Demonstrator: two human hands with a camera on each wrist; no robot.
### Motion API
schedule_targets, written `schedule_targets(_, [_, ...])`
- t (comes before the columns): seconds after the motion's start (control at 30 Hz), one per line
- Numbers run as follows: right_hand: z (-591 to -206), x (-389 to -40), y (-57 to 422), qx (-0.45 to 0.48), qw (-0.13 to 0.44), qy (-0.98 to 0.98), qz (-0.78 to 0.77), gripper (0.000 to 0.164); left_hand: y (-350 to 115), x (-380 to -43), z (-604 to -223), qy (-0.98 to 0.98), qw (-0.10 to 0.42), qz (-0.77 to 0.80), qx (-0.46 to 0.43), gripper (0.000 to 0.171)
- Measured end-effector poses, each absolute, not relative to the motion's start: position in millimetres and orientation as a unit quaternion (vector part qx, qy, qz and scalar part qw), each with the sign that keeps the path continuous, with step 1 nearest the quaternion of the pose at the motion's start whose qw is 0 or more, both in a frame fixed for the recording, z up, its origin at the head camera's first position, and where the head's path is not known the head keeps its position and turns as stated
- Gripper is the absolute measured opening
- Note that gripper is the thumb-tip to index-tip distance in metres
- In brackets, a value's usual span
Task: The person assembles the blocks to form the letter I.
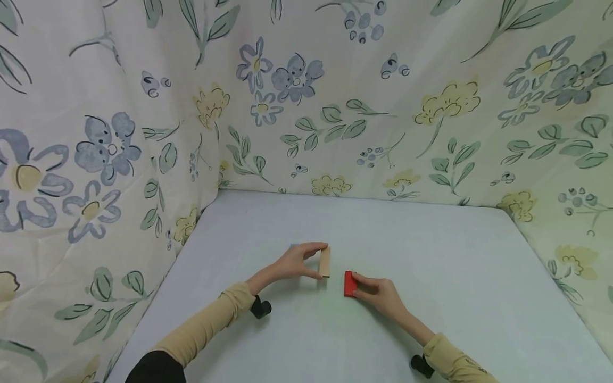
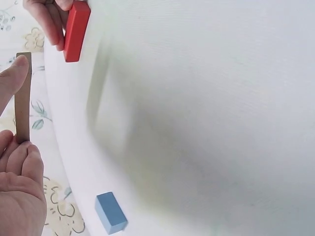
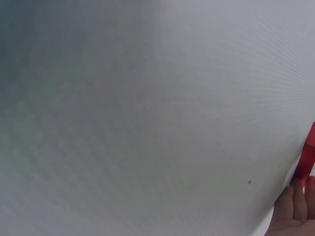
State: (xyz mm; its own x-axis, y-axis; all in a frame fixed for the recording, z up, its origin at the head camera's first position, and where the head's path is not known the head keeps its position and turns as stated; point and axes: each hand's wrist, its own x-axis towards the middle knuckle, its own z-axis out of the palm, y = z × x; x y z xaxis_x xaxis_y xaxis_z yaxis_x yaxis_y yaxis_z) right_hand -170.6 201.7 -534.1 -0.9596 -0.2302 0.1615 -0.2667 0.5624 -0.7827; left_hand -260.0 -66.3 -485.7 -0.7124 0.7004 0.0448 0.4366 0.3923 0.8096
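My left hand (image 1: 291, 263) pinches a plain wooden block (image 1: 325, 262) lengthwise, thumb at one end and fingertips at the other. In the left wrist view that block (image 2: 22, 101) is seen along its narrow side, with the fingers curled at its lower end. To the right, my right hand (image 1: 381, 298) grips a red block (image 1: 350, 283) between thumb and fingers. The two blocks are apart, with a small gap between them. A blue block (image 2: 111, 213) lies on the table in the left wrist view; the left hand mostly hides it in the head view.
The white-covered table (image 1: 431, 244) runs back to a floral curtain (image 1: 330, 127), which also hangs along the left and right sides. Dark wrist cameras are strapped below both hands. In the right wrist view the pale table surface fills most of the picture.
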Motion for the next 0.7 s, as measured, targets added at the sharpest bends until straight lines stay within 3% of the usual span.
schedule_targets(0.7, [-533,-170,202,0.124,0.003,-0.885,0.448,0.046,-56,-274,-462,0.817,0.123,0.430,0.364,0.081])
